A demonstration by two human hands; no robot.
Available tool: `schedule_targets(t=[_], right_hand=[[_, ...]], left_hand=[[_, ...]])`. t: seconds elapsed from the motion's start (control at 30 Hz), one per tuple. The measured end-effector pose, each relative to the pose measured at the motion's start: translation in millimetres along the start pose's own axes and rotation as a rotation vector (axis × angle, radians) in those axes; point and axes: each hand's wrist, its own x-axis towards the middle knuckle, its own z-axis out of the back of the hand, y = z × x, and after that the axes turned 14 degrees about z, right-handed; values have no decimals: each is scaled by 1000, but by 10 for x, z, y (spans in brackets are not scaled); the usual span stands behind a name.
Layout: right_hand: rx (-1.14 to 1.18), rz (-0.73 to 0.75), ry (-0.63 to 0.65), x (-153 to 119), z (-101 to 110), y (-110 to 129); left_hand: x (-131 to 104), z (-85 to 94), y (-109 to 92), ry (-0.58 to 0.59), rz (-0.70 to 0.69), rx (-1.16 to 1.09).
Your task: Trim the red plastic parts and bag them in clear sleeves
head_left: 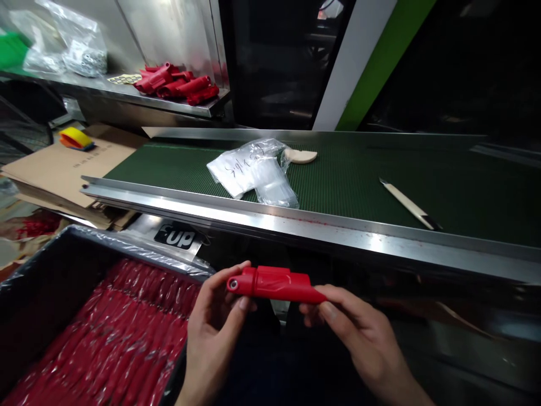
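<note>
A red plastic part (274,283) is lying level between both hands, low in the middle of the view, just in front of the steel rail (296,223) of the belt. The left hand (213,327) is pinching its rounded end, the one with a small hole, thumb on the near side and fingertips curling over the top. The right hand (359,332) is gripping the tapered end, fingers wrapping under it.

To the left and below the hands, a black bin (51,265) lined with clear film is holding rows of bagged red parts (118,338). Beyond the rail, the green belt (359,175) is carrying a heap of clear plastic bags (253,169), a pale curved piece (300,155) just behind them, and a knife (409,204) well off to the right. On the steel shelf (127,93) at the back left, a pile of loose red parts (177,84) is sitting near more clear bags (71,45). Flat cardboard (63,169) is lying left of the belt, with a yellow thing (76,138) resting on it.
</note>
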Motion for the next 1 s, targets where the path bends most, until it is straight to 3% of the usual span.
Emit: schedule_targets(t=[0.4,0.5,0.63,0.77,0.87,0.93,1.0], right_hand=[[-258,290,4,-9,3,-54],[-213,160,0,-4,-11,-61],[11,-105,-57,31,-15,-104],[58,-165,-77,78,-22,-125],[-157,-64,-30,107,-91,-92],[-321,123,73,135,-173,-41],[-423,361,235,197,-249,34]], left_hand=[[62,106,163,49,-286,75],[72,124,175,55,-251,100],[88,203,216,78,-135,178],[123,303,273,89,-111,321],[154,332,273,135,-359,546],[170,324,266,189,-559,735],[177,302,265,299,-642,834]])
